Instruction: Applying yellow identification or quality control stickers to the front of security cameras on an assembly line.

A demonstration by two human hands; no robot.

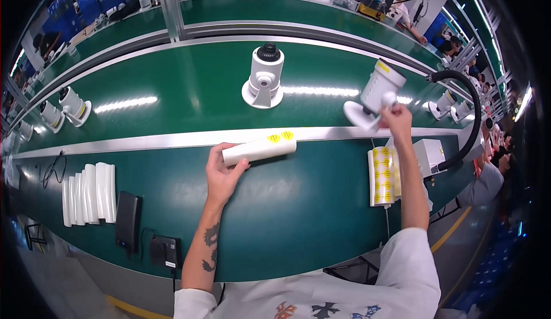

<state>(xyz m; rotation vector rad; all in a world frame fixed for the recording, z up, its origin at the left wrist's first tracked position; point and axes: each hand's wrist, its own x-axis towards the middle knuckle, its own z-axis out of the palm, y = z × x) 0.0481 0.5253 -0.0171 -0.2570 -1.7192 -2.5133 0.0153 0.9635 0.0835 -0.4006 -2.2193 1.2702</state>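
My left hand (222, 168) is closed around a white cylindrical tube (257, 149) with round yellow stickers near its right end. It holds the tube just above the green bench, close to the pale rail. Further right, my right hand (397, 121) grips a white camera (380, 83) with a round base by its lower part. That camera leans to the right over the far side of the rail, and its base looks slightly blurred. Between the two, a second white camera (267, 69) with a black top stands upright on the conveyor. My right fingertips are partly hidden.
A roll of yellow stickers (383, 175) sits beside my right forearm, near a white box (430, 157) and a black flexible hose (473, 106). At left lie several white sleeves (89, 195) and a black device (128, 218). More cameras (74, 107) stand at both conveyor ends.
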